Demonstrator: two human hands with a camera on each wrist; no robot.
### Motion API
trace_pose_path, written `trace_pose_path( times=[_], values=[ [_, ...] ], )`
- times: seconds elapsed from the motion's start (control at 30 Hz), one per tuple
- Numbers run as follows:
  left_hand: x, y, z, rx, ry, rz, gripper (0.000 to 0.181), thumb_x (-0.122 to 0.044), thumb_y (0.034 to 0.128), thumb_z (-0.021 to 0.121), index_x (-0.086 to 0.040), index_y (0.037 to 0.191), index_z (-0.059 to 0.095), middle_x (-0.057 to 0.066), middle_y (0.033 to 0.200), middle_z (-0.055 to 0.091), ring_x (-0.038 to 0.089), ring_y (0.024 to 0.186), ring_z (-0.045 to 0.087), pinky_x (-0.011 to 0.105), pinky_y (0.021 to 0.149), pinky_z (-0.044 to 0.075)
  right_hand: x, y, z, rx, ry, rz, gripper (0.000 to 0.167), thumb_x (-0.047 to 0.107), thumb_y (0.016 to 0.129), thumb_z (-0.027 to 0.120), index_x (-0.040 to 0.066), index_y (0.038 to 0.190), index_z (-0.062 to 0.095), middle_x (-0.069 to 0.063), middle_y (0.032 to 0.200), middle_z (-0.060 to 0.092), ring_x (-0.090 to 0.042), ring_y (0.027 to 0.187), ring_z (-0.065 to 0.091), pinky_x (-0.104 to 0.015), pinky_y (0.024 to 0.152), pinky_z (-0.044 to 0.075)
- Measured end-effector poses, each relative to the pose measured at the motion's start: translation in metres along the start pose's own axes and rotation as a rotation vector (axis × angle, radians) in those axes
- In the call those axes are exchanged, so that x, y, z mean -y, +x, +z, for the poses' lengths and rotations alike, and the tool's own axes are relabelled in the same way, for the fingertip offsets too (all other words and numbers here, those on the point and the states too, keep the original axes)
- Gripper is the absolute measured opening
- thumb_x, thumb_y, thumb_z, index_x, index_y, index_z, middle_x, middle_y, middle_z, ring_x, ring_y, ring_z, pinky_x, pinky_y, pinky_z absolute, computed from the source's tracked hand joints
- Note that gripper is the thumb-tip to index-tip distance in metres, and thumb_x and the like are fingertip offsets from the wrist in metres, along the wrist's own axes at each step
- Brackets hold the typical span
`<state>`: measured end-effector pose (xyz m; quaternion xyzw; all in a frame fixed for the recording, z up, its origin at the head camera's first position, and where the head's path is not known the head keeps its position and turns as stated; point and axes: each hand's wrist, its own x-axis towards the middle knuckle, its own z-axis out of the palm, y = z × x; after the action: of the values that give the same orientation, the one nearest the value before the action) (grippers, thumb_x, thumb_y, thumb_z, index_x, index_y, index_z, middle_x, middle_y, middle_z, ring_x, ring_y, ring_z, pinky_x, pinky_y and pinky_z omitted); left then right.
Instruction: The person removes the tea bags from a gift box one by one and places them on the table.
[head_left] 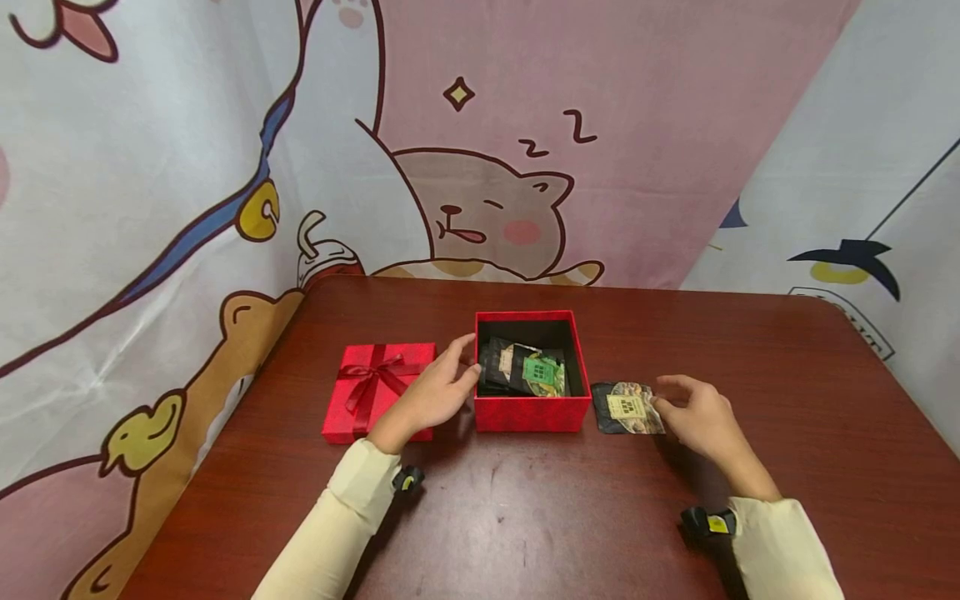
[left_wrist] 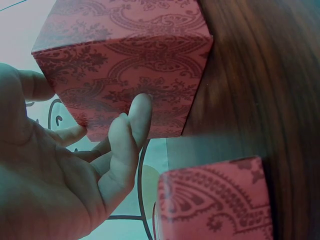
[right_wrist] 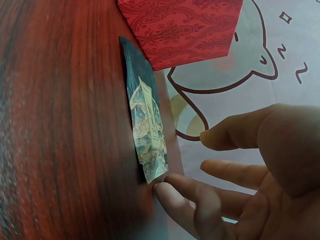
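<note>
The open red box (head_left: pixel 532 414) holds several dark packets, one with a green label (head_left: pixel 538 371) on top. My left hand (head_left: pixel 442 387) is at the box's left side, fingers relaxed against or close to the patterned wall (left_wrist: pixel 125 75). To the right of the box a black packet with a pale yellow label (head_left: pixel 627 407) lies on the table. My right hand (head_left: pixel 701 417) is at that packet's right end; in the right wrist view its fingers are spread loosely beside the packet (right_wrist: pixel 146 117), and the thumb stands apart from it.
A red lid with a dark red ribbon bow (head_left: pixel 375 383) lies left of the box, beneath my left forearm and hand. The brown wooden table (head_left: pixel 495 517) ends at a cartoon-printed cloth (head_left: pixel 630 167) behind and at the left.
</note>
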<state>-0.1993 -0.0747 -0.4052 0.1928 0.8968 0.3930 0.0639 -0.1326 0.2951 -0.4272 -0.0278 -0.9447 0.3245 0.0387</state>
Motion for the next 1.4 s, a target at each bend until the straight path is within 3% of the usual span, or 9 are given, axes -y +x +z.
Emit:
trace_pose_path(
  times=[0.1, 0.23, 0.33, 0.57, 0.73, 1.0, 1.23, 1.4],
  values=[
    [0.000, 0.000, 0.000, 0.004, -0.004, -0.004, 0.057, -0.027, 0.1019, 0.052, -0.013, 0.153, 0.032, 0.010, 0.129, 0.058, 0.020, 0.109, 0.061, 0.047, 0.098, 0.044, 0.000, 0.000, 0.000, -0.013, -0.002, -0.017, 0.040, 0.016, 0.093, 0.064, -0.005, 0.126, 0.060, -0.024, 0.112, 0.069, -0.036, 0.095, 0.069, -0.044, 0.071, 0.052],
    [0.000, 0.000, -0.001, 0.006, -0.005, -0.007, 0.057, -0.027, 0.1020, 0.052, -0.014, 0.154, 0.032, 0.010, 0.129, 0.057, 0.020, 0.109, 0.061, 0.047, 0.099, 0.044, 0.000, 0.001, 0.001, -0.048, 0.010, -0.047, 0.042, 0.013, 0.091, 0.065, -0.006, 0.128, 0.058, -0.022, 0.108, 0.070, -0.039, 0.100, 0.068, -0.051, 0.081, 0.049],
    [0.000, 0.000, 0.000, 0.003, -0.002, -0.005, 0.057, -0.027, 0.1020, 0.052, -0.014, 0.154, 0.032, 0.009, 0.129, 0.057, 0.020, 0.110, 0.061, 0.047, 0.099, 0.044, -0.001, 0.002, 0.001, -0.062, 0.024, -0.064, 0.048, 0.011, 0.092, 0.066, -0.005, 0.135, 0.052, -0.021, 0.106, 0.071, -0.036, 0.093, 0.070, -0.045, 0.076, 0.049],
    [0.001, 0.000, 0.000, 0.007, -0.002, -0.009, 0.057, -0.028, 0.1021, 0.052, -0.014, 0.154, 0.031, 0.010, 0.132, 0.056, 0.021, 0.112, 0.059, 0.048, 0.100, 0.043, 0.002, 0.003, -0.002, -0.053, 0.132, -0.068, 0.058, 0.013, 0.096, 0.063, -0.005, 0.145, 0.038, -0.026, 0.112, 0.068, -0.014, 0.076, 0.068, -0.027, 0.053, 0.051],
    [0.000, -0.001, -0.001, 0.014, -0.005, -0.010, 0.058, -0.029, 0.1024, 0.050, -0.014, 0.155, 0.030, 0.010, 0.138, 0.053, 0.022, 0.117, 0.057, 0.049, 0.101, 0.042, 0.007, 0.004, -0.004, -0.060, 0.182, -0.070, 0.058, 0.014, 0.097, 0.060, -0.004, 0.147, 0.036, -0.027, 0.113, 0.067, -0.013, 0.078, 0.069, -0.028, 0.054, 0.053],
    [-0.001, -0.001, 0.000, 0.010, -0.007, -0.011, 0.058, -0.029, 0.1023, 0.051, -0.014, 0.155, 0.029, 0.010, 0.136, 0.053, 0.021, 0.113, 0.059, 0.049, 0.100, 0.043, 0.022, 0.006, -0.008, -0.059, 0.235, -0.070, 0.060, 0.021, 0.099, 0.059, 0.000, 0.150, 0.035, -0.027, 0.121, 0.064, 0.011, 0.082, 0.058, -0.030, 0.058, 0.055],
    [0.000, -0.001, 0.000, 0.009, -0.006, -0.013, 0.058, -0.029, 0.1024, 0.051, -0.015, 0.155, 0.029, 0.009, 0.132, 0.056, 0.020, 0.112, 0.060, 0.049, 0.099, 0.044, 0.040, 0.008, -0.010, -0.063, 0.286, -0.068, 0.060, 0.019, 0.098, 0.060, 0.001, 0.149, 0.036, -0.028, 0.123, 0.063, 0.000, 0.086, 0.065, -0.035, 0.060, 0.057],
    [0.000, -0.001, 0.000, 0.007, -0.021, 0.000, 0.058, -0.028, 0.1022, 0.051, -0.013, 0.154, 0.030, 0.008, 0.122, 0.059, 0.017, 0.106, 0.062, 0.047, 0.098, 0.045, 0.050, 0.010, -0.012, -0.077, 0.308, -0.062, 0.058, 0.019, 0.098, 0.061, 0.001, 0.148, 0.038, -0.027, 0.122, 0.064, 0.005, 0.083, 0.063, -0.033, 0.059, 0.057]
  ],
)
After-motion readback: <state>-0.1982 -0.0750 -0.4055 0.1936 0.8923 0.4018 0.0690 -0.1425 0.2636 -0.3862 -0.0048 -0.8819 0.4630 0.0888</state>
